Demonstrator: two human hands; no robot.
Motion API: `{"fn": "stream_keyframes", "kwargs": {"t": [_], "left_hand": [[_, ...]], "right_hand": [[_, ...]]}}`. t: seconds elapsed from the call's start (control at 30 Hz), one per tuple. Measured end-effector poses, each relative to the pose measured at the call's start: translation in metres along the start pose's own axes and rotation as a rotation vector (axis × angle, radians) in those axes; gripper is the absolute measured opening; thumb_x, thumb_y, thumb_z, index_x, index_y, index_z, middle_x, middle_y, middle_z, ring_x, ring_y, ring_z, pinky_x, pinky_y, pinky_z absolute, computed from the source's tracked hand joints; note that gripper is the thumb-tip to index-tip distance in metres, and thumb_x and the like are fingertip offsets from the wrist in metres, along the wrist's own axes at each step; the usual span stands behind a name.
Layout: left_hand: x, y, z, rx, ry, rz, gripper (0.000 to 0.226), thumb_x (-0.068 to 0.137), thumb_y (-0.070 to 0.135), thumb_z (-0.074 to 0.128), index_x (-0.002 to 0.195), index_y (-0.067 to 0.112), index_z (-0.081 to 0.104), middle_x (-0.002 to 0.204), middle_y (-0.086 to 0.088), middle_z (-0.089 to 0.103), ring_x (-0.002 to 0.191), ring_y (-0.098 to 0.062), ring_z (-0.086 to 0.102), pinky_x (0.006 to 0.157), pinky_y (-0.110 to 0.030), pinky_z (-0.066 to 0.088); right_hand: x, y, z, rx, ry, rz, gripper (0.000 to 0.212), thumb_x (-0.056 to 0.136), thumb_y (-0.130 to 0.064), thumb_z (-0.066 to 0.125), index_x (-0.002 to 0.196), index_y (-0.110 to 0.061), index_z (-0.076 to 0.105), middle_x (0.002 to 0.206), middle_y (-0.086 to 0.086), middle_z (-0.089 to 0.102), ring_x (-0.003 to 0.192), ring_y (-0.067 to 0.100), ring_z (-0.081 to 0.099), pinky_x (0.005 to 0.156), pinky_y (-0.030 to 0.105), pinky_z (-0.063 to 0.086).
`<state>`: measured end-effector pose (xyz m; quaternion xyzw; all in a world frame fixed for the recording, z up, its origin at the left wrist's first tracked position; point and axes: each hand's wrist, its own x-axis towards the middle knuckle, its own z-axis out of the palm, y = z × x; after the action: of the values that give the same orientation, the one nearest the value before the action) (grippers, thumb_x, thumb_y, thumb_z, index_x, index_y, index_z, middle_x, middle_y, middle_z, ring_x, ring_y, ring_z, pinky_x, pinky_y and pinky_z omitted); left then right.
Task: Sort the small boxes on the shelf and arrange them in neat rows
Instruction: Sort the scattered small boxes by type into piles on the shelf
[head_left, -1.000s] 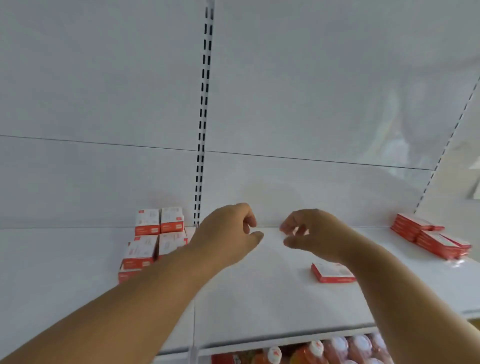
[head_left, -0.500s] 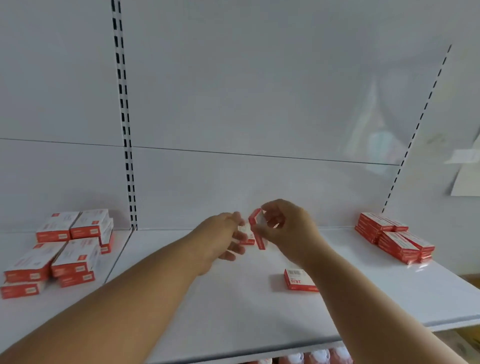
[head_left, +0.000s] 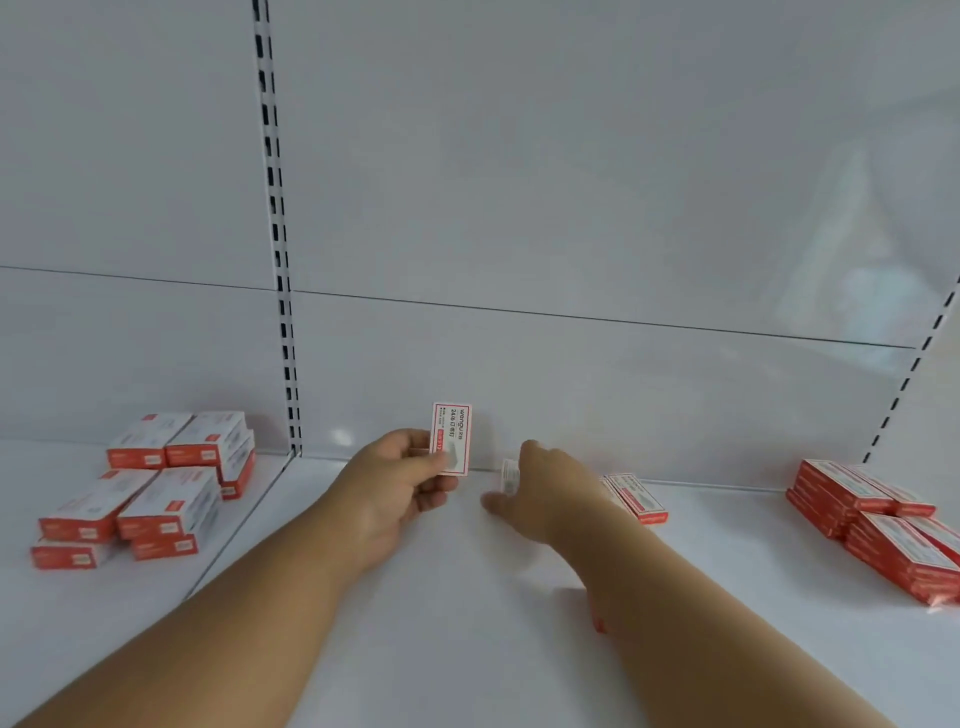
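The small boxes are red and white. My left hand (head_left: 397, 486) holds one small box (head_left: 451, 439) upright, its printed face towards me, close to the back wall. Just to its right, my right hand (head_left: 543, 491) reaches forward, its fingers closed on another small box (head_left: 510, 475), blurred, of which only the end shows. Two small boxes (head_left: 636, 498) lie side by side on the white shelf (head_left: 467, 634) right behind my right hand. A red sliver of one more box (head_left: 598, 621) shows under my right forearm.
A loose pile of bigger red and white cartons (head_left: 156, 491) sits on the neighbouring shelf section at the left, beyond a slotted upright (head_left: 283, 312). Stacked flat red packs (head_left: 878, 527) fill the shelf's right end. The white back wall stands close behind my hands.
My left hand has taken one small box and holds it upright. My right hand has moved forward and down towards the back of the shelf. The view has shifted back to the left.
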<state>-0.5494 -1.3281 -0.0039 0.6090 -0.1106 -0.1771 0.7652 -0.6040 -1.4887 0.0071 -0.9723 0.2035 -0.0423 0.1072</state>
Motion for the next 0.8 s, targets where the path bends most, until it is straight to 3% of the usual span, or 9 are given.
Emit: {"fn": "stream_keyframes", "kwargs": {"t": [0.1, 0.17, 0.23, 0.37, 0.47, 0.63, 0.73, 0.8], "left_hand": [[0.005, -0.004, -0.001, 0.041, -0.022, 0.031, 0.015, 0.090, -0.002, 0.063, 0.103, 0.005, 0.064, 0.084, -0.010, 0.070, 0.064, -0.016, 0.065, 0.059, -0.025, 0.052], [0.008, -0.004, -0.002, 0.026, -0.020, 0.044, 0.016, 0.090, -0.003, 0.063, 0.103, 0.006, 0.064, 0.085, -0.009, 0.071, 0.066, -0.017, 0.065, 0.062, -0.028, 0.052], [0.012, -0.002, -0.003, -0.015, -0.017, 0.043, 0.016, 0.089, -0.004, 0.063, 0.102, 0.007, 0.064, 0.087, -0.008, 0.071, 0.068, -0.018, 0.065, 0.065, -0.030, 0.052], [0.015, 0.003, 0.002, -0.119, -0.027, 0.045, 0.016, 0.091, -0.004, 0.060, 0.101, 0.007, 0.064, 0.089, -0.010, 0.072, 0.069, -0.018, 0.065, 0.067, -0.030, 0.053], [0.011, 0.003, 0.006, -0.162, -0.058, 0.032, 0.013, 0.091, -0.002, 0.061, 0.099, 0.008, 0.064, 0.092, -0.010, 0.073, 0.070, -0.018, 0.067, 0.068, -0.030, 0.054], [-0.006, 0.003, 0.019, -0.095, -0.124, 0.049, 0.012, 0.090, 0.000, 0.063, 0.100, 0.007, 0.065, 0.094, -0.010, 0.074, 0.075, -0.019, 0.070, 0.069, -0.031, 0.055], [-0.025, 0.007, 0.034, 0.020, -0.166, 0.081, 0.012, 0.088, 0.006, 0.069, 0.099, 0.011, 0.069, 0.094, -0.005, 0.076, 0.080, -0.018, 0.070, 0.070, -0.030, 0.053], [-0.036, 0.011, 0.049, 0.071, -0.186, 0.093, 0.012, 0.087, 0.006, 0.071, 0.097, 0.012, 0.069, 0.093, -0.005, 0.076, 0.079, -0.017, 0.070, 0.070, -0.031, 0.053]], "right_hand": [[0.004, 0.000, -0.001, 0.122, 0.051, -0.007, 0.035, 0.087, -0.039, 0.060, 0.112, -0.017, 0.051, 0.110, 0.006, 0.061, 0.098, 0.026, 0.060, 0.071, 0.029, 0.042], [0.004, 0.003, -0.005, 0.549, 0.112, 0.038, 0.021, 0.090, -0.028, 0.057, 0.108, -0.016, 0.055, 0.093, 0.004, 0.064, 0.077, 0.021, 0.062, 0.065, 0.032, 0.047], [0.003, 0.004, -0.008, 1.051, 0.139, 0.073, 0.017, 0.092, -0.012, 0.052, 0.108, -0.010, 0.059, 0.079, 0.006, 0.066, 0.066, 0.021, 0.063, 0.068, 0.042, 0.054], [-0.006, 0.003, -0.025, 1.514, 0.124, -0.005, 0.035, 0.084, 0.016, 0.057, 0.115, 0.000, 0.061, 0.102, 0.018, 0.068, 0.084, 0.023, 0.069, 0.092, 0.037, 0.054], [-0.019, -0.004, -0.031, 1.607, 0.161, -0.021, 0.035, 0.078, 0.025, 0.059, 0.099, -0.004, 0.058, 0.100, 0.019, 0.064, 0.090, 0.027, 0.066, 0.094, 0.036, 0.049], [-0.045, 0.003, -0.026, 1.714, 0.223, -0.013, 0.042, 0.073, 0.025, 0.060, 0.067, -0.012, 0.041, 0.085, 0.020, 0.060, 0.086, 0.035, 0.064, 0.082, 0.039, 0.049], [-0.062, 0.019, -0.034, 1.724, 0.320, 0.061, 0.038, 0.079, 0.020, 0.059, 0.069, -0.014, 0.045, 0.084, 0.017, 0.063, 0.084, 0.035, 0.060, 0.064, 0.033, 0.046], [-0.072, 0.032, -0.044, 1.746, 0.348, 0.074, 0.026, 0.083, 0.017, 0.059, 0.082, -0.009, 0.053, 0.091, 0.019, 0.064, 0.082, 0.035, 0.063, 0.062, 0.033, 0.049]]}}
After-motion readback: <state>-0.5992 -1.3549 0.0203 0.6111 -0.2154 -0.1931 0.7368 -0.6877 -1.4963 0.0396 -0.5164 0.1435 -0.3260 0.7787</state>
